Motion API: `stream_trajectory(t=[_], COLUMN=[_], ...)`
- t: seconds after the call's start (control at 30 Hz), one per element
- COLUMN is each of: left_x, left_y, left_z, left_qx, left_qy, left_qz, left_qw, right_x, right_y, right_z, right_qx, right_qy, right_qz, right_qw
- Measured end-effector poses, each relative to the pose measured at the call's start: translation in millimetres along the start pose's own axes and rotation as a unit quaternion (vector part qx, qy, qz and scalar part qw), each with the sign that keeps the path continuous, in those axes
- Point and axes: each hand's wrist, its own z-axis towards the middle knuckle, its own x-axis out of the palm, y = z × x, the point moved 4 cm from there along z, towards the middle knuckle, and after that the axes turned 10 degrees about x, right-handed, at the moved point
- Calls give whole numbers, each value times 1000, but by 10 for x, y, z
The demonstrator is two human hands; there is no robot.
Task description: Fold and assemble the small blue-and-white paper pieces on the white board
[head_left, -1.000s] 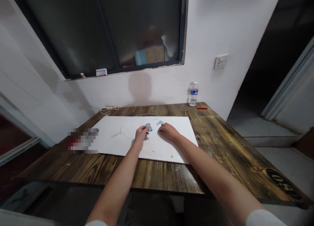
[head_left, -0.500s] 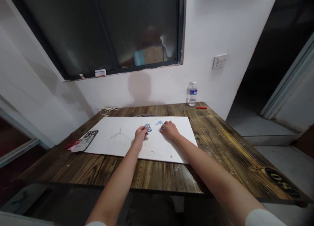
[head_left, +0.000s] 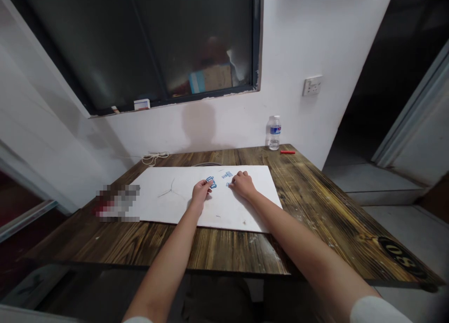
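Observation:
My left hand (head_left: 201,192) is closed, thumb and fingers pinching a few small blue-outlined flat pieces (head_left: 211,182) just above the white board (head_left: 206,210). To its right, my right hand (head_left: 242,185) rests low over the board with bent fingers, the tips at one small blue-edged piece (head_left: 228,185). A little beyond them, several more blue-outlined pieces (head_left: 227,175) lie on the board. What exactly the pieces are is too small to make out.
The white board lies on a dark wooden table (head_left: 312,220). Behind it are a water bottle (head_left: 275,133), a red stick-like object (head_left: 287,152) and a coiled cord (head_left: 154,157). A blurred-out item (head_left: 121,203) covers the board's left end.
The small piece by my right fingertips shows a little more clearly, and the fingers have shifted slightly. My left hand keeps its hold almost unmoved.

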Motion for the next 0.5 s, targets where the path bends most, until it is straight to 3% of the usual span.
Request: stream_trajectory(t=[0.5], left_x=[5], left_y=[15], left_z=[3], left_qx=[-2], left_qy=[4], left_qz=[0], left_qw=[1000], right_x=[52], right_y=[-7], right_z=[17], right_qx=[69], right_qy=[59], right_qz=[16], right_qw=[996])
